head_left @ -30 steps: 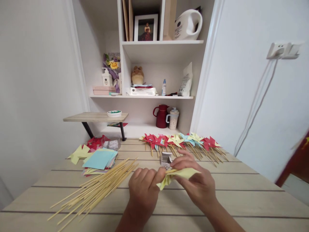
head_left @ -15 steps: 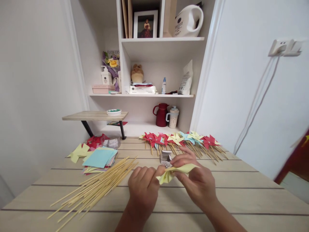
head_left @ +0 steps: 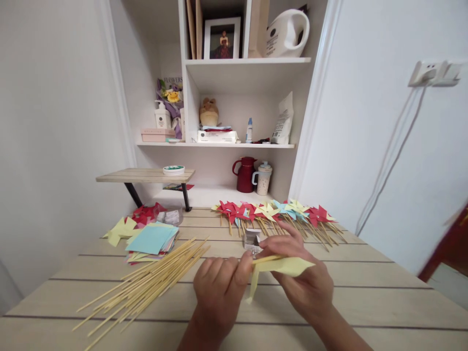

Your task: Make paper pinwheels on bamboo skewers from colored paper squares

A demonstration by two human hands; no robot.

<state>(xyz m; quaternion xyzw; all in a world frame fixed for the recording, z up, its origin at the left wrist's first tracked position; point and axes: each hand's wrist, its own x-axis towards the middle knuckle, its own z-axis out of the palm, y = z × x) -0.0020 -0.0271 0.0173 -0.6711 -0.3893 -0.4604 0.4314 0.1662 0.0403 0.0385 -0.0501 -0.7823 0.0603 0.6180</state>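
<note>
**Hands pinching yellow paper above the tabletop**

Yellow paper (head_left: 281,266), partly folded, held just above the tabletop (head_left: 365,292) near the front edge, between both hands. Left hand (head_left: 219,292) closed on the paper's left end, thumb and fingers pinched near a loose corner hanging down. Right hand (head_left: 305,282) clamped on the paper from behind and beneath, fingers curled over its top edge, pointed tip jutting out to the right. Hands close together, nearly touching at the fingertips.

Small silver box (head_left: 252,240) open on the tabletop just beyond the hands. Loose pile of bamboo sticks (head_left: 146,282) fanned out to the left, near the left hand. Stack of coloured paper squares (head_left: 151,240) further left, blue sheet on top, with cut yellow and red pieces (head_left: 126,226) behind it. Row of finished pinwheels (head_left: 278,214) in red, yellow and blue lying across the far side of the tabletop, sticks pointing toward the hands.

Small wooden riser (head_left: 146,175) at the back left, round tin on top. White shelf unit (head_left: 248,61) behind, carrying a red jug (head_left: 244,175), a speckled cup (head_left: 263,179), a framed picture and a white kettle.
</note>
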